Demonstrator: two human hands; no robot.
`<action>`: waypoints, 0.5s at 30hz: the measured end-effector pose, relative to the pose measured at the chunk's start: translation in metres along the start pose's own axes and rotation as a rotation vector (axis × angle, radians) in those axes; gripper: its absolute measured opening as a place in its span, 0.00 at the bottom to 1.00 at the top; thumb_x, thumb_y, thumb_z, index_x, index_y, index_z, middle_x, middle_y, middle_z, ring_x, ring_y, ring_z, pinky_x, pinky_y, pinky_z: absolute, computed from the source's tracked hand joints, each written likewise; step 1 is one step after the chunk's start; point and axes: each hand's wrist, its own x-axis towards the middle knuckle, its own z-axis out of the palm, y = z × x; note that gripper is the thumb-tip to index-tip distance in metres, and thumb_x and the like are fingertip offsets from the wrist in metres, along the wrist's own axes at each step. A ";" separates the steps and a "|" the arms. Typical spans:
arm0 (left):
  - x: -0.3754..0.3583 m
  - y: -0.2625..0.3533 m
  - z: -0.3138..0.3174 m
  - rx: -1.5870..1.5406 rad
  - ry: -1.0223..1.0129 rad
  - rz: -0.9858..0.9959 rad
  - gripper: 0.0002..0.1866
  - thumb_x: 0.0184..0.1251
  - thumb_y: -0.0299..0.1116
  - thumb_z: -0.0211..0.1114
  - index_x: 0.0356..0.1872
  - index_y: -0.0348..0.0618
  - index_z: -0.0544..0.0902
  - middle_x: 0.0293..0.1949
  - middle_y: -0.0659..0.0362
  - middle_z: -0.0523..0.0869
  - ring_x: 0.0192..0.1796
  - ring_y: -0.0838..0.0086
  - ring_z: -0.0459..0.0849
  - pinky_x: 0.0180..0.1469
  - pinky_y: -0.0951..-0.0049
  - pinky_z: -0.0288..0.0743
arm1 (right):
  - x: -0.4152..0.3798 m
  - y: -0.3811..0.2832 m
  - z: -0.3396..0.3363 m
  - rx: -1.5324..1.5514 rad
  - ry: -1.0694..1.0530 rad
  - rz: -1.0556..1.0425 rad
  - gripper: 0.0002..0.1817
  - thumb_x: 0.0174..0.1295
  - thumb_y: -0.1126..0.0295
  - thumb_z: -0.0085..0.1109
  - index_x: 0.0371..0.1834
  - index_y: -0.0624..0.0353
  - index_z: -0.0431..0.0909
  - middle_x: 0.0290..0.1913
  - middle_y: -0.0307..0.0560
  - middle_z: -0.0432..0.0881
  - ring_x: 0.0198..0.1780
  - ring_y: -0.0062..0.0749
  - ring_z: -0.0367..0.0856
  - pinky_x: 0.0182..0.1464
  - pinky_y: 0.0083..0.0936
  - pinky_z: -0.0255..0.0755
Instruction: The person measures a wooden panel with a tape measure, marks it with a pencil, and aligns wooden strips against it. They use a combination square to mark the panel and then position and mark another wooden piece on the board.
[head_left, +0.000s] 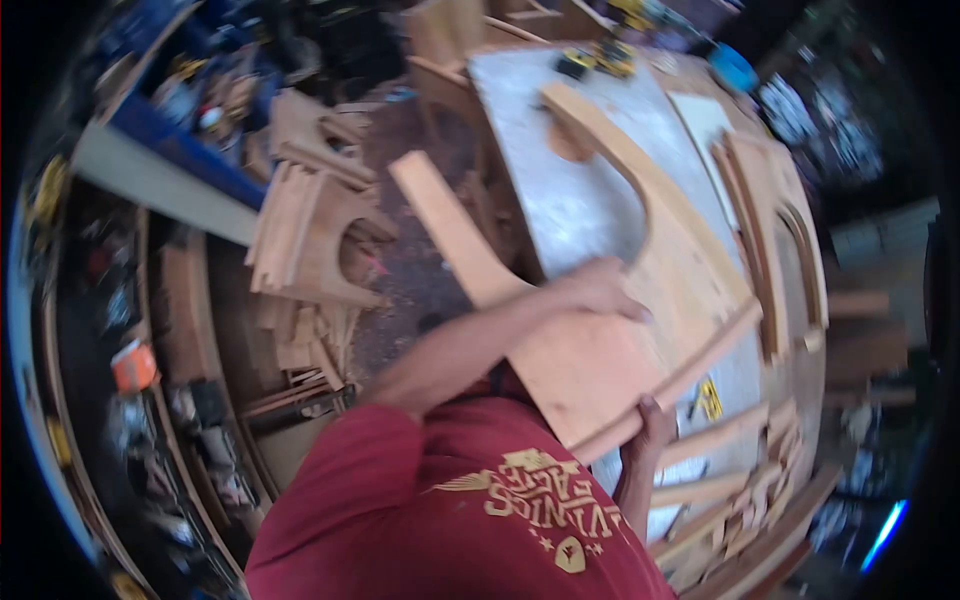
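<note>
A large pale wooden panel (590, 370) with two long arms and a curved cut-out lies tilted in front of my body, partly over the metal-topped table. My left hand (603, 288) reaches across it and grips it at the inner curve, with some fingers hidden. A narrow wooden strip (700, 370) runs along the panel's near right edge. My right hand (652, 428) is closed around this edge near its lower end; part of the hand is hidden.
The table (530, 130) carries a yellow-black power tool (612, 60), a yellow tape-like item (709, 398) and wooden frames (770, 230). Cut wooden pieces (310, 240) are stacked at left, beside shelves (160, 400). Loose wood strips (720, 480) lie at lower right.
</note>
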 end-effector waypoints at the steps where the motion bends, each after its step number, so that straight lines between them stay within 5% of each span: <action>1: -0.013 0.009 -0.006 -0.032 0.066 -0.082 0.50 0.42 0.59 0.84 0.59 0.25 0.80 0.59 0.36 0.83 0.62 0.49 0.83 0.66 0.60 0.76 | 0.002 0.000 -0.002 -0.032 -0.005 0.003 0.33 0.55 0.66 0.69 0.61 0.73 0.69 0.49 0.53 0.81 0.49 0.37 0.83 0.52 0.35 0.81; 2: -0.006 -0.009 0.000 -0.136 0.073 0.014 0.43 0.48 0.52 0.84 0.59 0.27 0.82 0.55 0.41 0.87 0.59 0.55 0.85 0.64 0.62 0.77 | 0.003 -0.001 -0.005 -0.062 -0.019 0.012 0.34 0.54 0.65 0.70 0.62 0.73 0.68 0.49 0.52 0.81 0.47 0.37 0.83 0.51 0.34 0.82; 3: -0.012 -0.009 -0.009 -0.258 -0.005 0.106 0.54 0.41 0.61 0.84 0.60 0.21 0.77 0.57 0.34 0.84 0.60 0.48 0.84 0.63 0.60 0.77 | 0.003 -0.006 -0.001 -0.068 -0.042 0.004 0.36 0.53 0.65 0.71 0.62 0.73 0.68 0.48 0.53 0.82 0.46 0.38 0.84 0.49 0.34 0.83; 5: -0.013 -0.021 -0.007 -0.178 0.132 0.093 0.47 0.43 0.58 0.83 0.59 0.29 0.81 0.55 0.40 0.87 0.58 0.53 0.86 0.63 0.61 0.77 | 0.002 -0.016 0.013 -0.039 -0.081 -0.017 0.39 0.49 0.65 0.74 0.63 0.73 0.67 0.48 0.53 0.82 0.44 0.38 0.85 0.46 0.33 0.84; 15: -0.094 0.003 -0.046 -0.147 0.270 0.104 0.36 0.54 0.48 0.82 0.58 0.32 0.82 0.50 0.47 0.89 0.54 0.63 0.87 0.60 0.64 0.78 | 0.006 -0.050 0.041 -0.197 -0.345 -0.119 0.24 0.49 0.67 0.72 0.48 0.72 0.81 0.37 0.46 0.87 0.37 0.30 0.86 0.45 0.28 0.82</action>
